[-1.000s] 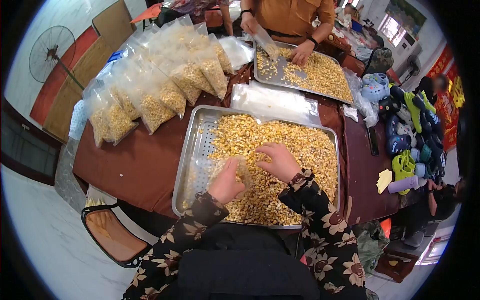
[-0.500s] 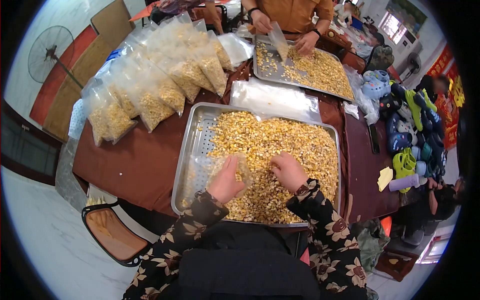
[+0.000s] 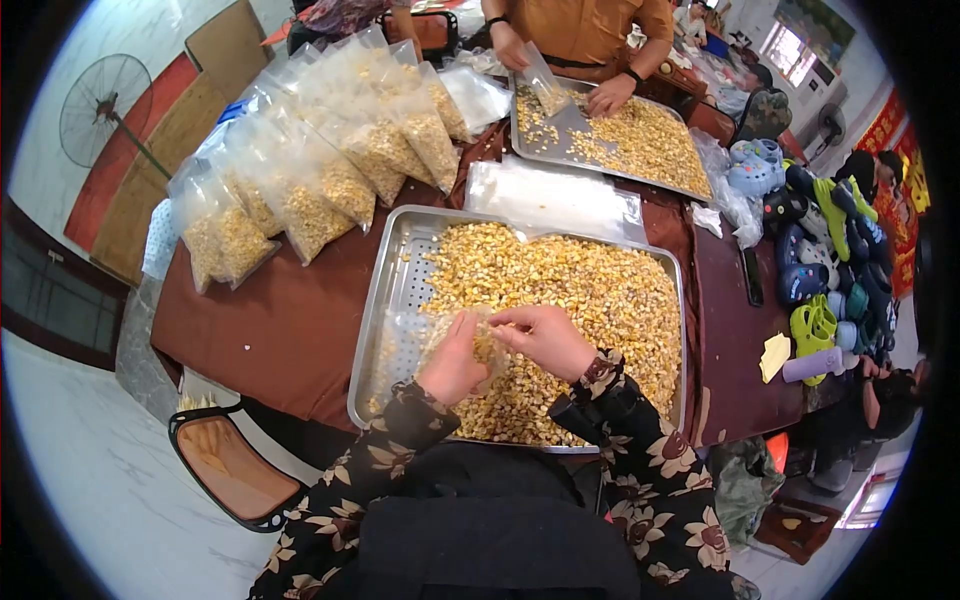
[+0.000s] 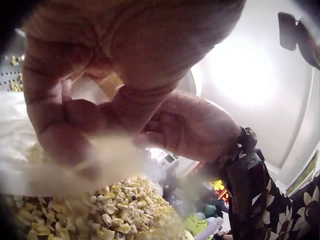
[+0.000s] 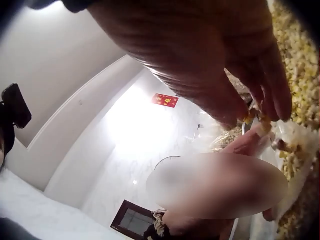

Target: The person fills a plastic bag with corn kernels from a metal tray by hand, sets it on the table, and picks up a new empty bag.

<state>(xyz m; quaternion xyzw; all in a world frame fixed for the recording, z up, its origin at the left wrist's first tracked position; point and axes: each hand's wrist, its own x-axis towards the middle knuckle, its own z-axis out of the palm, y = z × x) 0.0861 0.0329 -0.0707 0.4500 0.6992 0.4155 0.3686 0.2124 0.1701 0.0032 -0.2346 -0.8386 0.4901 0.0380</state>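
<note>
A perforated metal tray (image 3: pixel 366 330) full of dried corn kernels (image 3: pixel 590 290) stands before me. My left hand (image 3: pixel 452 368) grips a clear plastic bag (image 4: pixel 20 167), which lies low over the tray's left part with some kernels inside. At the bag's mouth is my right hand (image 3: pixel 548 340), its fingertips right beside the left hand. In the right wrist view, a few kernels (image 5: pixel 265 124) show pinched between the right thumb and fingers, close over the bag.
Many corn-filled bags (image 3: pixel 325 190) stand at the back left. Flat plastic bags (image 3: pixel 550 198) lie behind my tray. Across the table, another person's hand (image 3: pixel 610 95) works at a second tray (image 3: pixel 600 168). Clogs (image 3: pixel 812 325), a phone (image 3: pixel 752 277) and a purple bottle (image 3: pixel 812 364) are at the right.
My right hand dipped into the corn to the right, then came back left to the bag's mouth with kernels. The left hand has stayed on the bag.
</note>
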